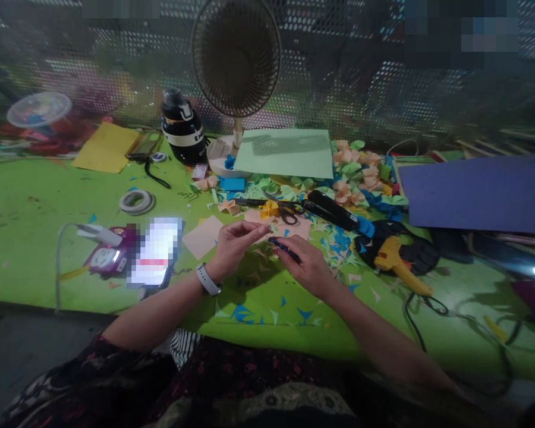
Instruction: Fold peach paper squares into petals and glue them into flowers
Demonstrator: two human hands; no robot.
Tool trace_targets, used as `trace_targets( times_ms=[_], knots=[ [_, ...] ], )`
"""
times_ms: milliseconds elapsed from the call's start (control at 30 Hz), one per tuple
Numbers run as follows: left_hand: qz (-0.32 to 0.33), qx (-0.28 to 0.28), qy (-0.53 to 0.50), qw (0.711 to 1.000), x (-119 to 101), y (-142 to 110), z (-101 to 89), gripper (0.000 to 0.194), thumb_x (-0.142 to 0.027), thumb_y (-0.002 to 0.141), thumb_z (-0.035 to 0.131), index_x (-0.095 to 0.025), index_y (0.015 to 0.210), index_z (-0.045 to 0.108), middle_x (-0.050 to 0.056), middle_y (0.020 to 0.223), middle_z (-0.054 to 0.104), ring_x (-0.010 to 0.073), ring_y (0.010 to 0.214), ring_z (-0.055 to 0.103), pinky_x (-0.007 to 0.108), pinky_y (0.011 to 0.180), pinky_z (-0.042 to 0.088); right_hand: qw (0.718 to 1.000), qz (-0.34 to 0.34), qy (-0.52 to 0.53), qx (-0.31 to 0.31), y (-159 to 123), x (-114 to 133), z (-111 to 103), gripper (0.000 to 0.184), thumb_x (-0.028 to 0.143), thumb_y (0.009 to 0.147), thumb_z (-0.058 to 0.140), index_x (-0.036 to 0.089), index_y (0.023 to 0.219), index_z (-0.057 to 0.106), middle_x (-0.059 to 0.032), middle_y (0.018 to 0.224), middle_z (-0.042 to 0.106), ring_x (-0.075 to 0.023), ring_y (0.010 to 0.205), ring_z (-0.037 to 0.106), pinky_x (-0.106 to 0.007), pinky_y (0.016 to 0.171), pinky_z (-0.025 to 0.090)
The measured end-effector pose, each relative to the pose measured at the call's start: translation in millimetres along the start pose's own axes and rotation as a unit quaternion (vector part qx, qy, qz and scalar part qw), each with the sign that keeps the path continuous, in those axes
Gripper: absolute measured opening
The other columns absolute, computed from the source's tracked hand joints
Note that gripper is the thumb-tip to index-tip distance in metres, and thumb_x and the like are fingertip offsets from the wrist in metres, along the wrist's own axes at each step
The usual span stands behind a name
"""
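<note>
Over the middle of the green table, my left hand point(237, 246) is closed in a pinch, thumb and fingertips together. Whatever lies between them is too small to make out. Close beside it on the right, my right hand point(307, 264) grips a small dark blue tool point(286, 249), whose tip points at the left fingertips; its kind is unclear. A peach paper square point(204, 236) lies left of my left hand. Just beyond both hands are black scissors point(289, 213), a yellow paper flower point(268, 208) and a black stapler point(330, 210).
Paper flowers point(354, 169) and scraps point(339, 244) are heaped behind and right. A yellow glue gun point(395, 261) trails its cord at right. A phone point(158, 252), tape roll point(136, 203), bottle point(182, 131) and fan point(236, 56) stand or lie left and behind. Purple sheets point(477, 193) rest right.
</note>
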State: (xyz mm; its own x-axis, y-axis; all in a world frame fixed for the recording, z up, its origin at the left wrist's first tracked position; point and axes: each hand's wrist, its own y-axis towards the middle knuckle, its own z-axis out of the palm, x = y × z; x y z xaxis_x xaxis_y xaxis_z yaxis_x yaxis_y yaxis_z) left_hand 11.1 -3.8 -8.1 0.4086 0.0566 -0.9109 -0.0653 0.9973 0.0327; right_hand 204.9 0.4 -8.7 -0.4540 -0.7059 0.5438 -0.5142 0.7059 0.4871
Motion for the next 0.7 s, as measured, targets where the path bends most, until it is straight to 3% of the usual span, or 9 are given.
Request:
trace_targets(
  times_ms=[167, 367, 567, 700],
  knots=[
    [0.003, 0.025, 0.017, 1.000, 2.5, -0.7, -1.5, 0.021, -0.038, 0.073, 0.083, -0.020, 0.081, 0.077, 0.005, 0.090, 0.078, 0.0173, 0.087, 0.072, 0.035, 0.091, 0.055, 1.000, 0.014, 0.012, -0.013, -0.1, -3.4, -1.5, 0.026, 0.030, 0.100, 0.049, 0.021, 0.114, 0.069, -0.0095, 0.094, 0.073, -0.0197, 0.083, 0.069, -0.033, 0.073, 0.057],
    [-0.009, 0.042, 0.014, 0.999, 0.6, -1.1, -0.9, 0.021, -0.038, 0.075, 0.082, -0.020, 0.084, 0.077, 0.005, 0.093, 0.078, 0.0187, 0.092, 0.072, 0.037, 0.094, 0.055, 0.999, 0.016, 0.040, 0.015, 2.0, -4.1, -5.4, 0.026, 0.030, 0.100, 0.049, 0.021, 0.111, 0.071, -0.0074, 0.090, 0.072, -0.0181, 0.079, 0.068, -0.032, 0.072, 0.057],
    [-0.012, 0.034, -0.004, 0.999, -0.4, -2.6, -0.2, 0.017, -0.032, 0.071, 0.085, -0.019, 0.071, 0.074, 0.003, 0.083, 0.077, 0.0150, 0.081, 0.072, 0.031, 0.083, 0.056, 1.000, 0.026, 0.017, 0.007, -0.7, 1.0, -1.9, 0.022, 0.033, 0.097, 0.056, 0.021, 0.110, 0.067, -0.0097, 0.102, 0.075, -0.0213, 0.090, 0.071, -0.034, 0.079, 0.058],
    [-0.009, 0.037, 0.003, 0.999, 0.9, -3.3, -0.4, 0.018, -0.035, 0.072, 0.084, -0.020, 0.079, 0.077, 0.004, 0.088, 0.078, 0.0178, 0.087, 0.073, 0.034, 0.088, 0.056, 0.999, 0.035, 0.014, -0.001, -1.7, -1.9, -2.0, 0.023, 0.033, 0.099, 0.051, 0.022, 0.109, 0.068, -0.0089, 0.099, 0.075, -0.0215, 0.088, 0.071, -0.035, 0.077, 0.058]
  ],
)
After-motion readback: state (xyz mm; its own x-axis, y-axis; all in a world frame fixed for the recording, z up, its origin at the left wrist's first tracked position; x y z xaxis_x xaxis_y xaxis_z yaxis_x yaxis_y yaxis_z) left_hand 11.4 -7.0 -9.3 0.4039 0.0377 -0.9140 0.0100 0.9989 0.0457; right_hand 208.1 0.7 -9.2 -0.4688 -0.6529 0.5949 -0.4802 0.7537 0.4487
